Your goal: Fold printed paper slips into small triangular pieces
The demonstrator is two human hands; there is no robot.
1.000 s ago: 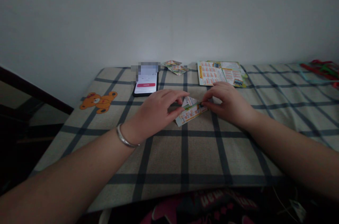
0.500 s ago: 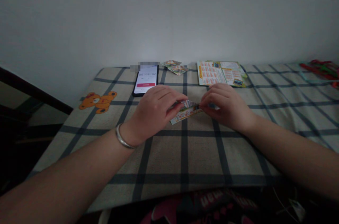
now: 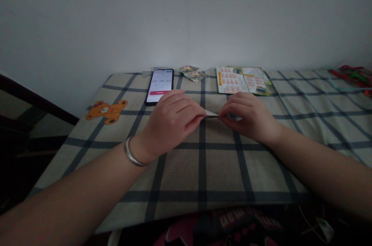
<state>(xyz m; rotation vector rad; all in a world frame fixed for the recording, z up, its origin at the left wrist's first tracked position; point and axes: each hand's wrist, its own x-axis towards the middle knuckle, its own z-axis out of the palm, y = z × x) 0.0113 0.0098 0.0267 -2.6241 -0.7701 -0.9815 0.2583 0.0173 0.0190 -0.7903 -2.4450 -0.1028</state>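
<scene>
Between my two hands, just above the checked tablecloth [image 3: 221, 172], is a small folded piece of paper [image 3: 211, 115], seen nearly edge-on. My left hand [image 3: 177, 122], with a silver bangle at the wrist, pinches its left end between thumb and fingers. The right end is pinched by the fingertips of my right hand [image 3: 247, 116]. Most of the paper is hidden by the fingers. Beyond the hands lie small folded paper pieces [image 3: 195, 76] with a similar print, and a stack of printed calendar sheets [image 3: 231, 80].
A phone [image 3: 158, 87] showing a timer lies behind my left hand. An orange bear cutout [image 3: 107, 111] is at the left of the table. Red and green items [image 3: 356, 77] sit at the far right. A wall [image 3: 186, 17] rises behind the table.
The paper's printed face was spread out toward me; now only a thin edge shows. My left fingers have closed together on its left end. My right hand stays nearly in place.
</scene>
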